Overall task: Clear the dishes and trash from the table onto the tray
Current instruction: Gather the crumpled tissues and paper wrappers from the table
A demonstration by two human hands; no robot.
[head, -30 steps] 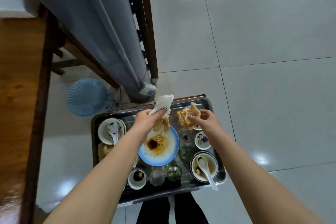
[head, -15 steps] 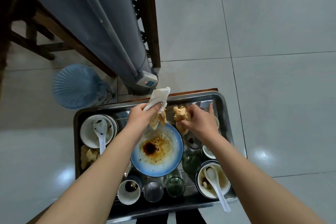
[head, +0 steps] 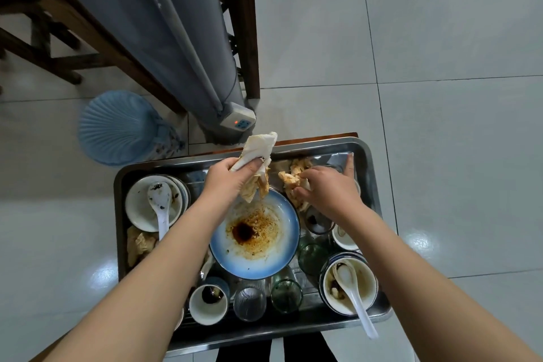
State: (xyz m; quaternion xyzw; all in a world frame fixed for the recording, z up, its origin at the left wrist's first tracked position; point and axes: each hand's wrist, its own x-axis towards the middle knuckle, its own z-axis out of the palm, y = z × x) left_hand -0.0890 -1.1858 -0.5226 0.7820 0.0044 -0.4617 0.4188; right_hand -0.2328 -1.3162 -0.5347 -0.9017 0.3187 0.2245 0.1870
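Head view, 1 angle only: a crumpled white paper napkin (head: 258,147) is gripped in the left hand (head: 232,182), fingers curled round it. Its long axis runs far to near, and the stained end hangs over the far rim of the round blue sauce-smeared plate (head: 255,256). An orange-stained tissue wad (head: 289,179) is pinched by the right hand (head: 329,191), low over the far right of the steel tray (head: 117,214). That hand is judged nearer a drop.
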